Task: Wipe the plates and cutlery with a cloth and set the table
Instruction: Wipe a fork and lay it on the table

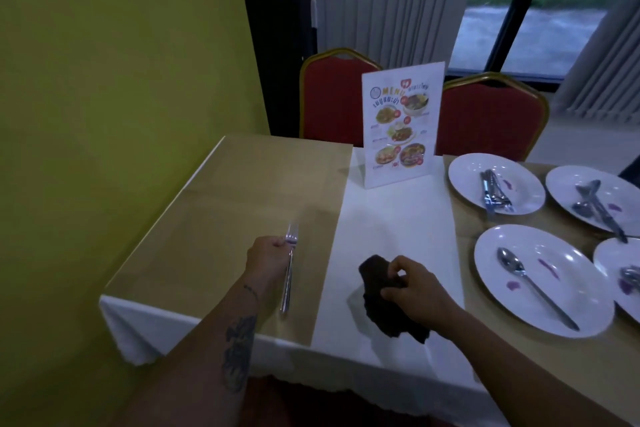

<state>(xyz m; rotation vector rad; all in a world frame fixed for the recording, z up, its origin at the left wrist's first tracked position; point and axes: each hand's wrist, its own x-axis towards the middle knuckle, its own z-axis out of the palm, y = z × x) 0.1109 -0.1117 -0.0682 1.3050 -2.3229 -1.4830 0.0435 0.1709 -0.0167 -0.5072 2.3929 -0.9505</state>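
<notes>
A silver fork [288, 274] lies lengthwise on the tan part of the table [235, 191], tines pointing away. My left hand [266, 255] pinches it near the tines. My right hand [414, 284] grips a dark cloth [384, 305] that rests on the white runner [388, 218]. On the right stand several white plates with purple smears. The near plate [540, 279] holds a spoon [533, 289]. The far plate [496, 183] carries a bundle of cutlery [493, 194]. Another plate [599, 196] holds a spoon and knife [597, 206].
A standing menu card [401, 125] is at the far middle of the table. Two red chairs with gold frames [332, 97] [491, 118] stand behind it. A yellow-green wall [121, 80] runs along the left edge. A fourth plate [620, 274] is cut off at right.
</notes>
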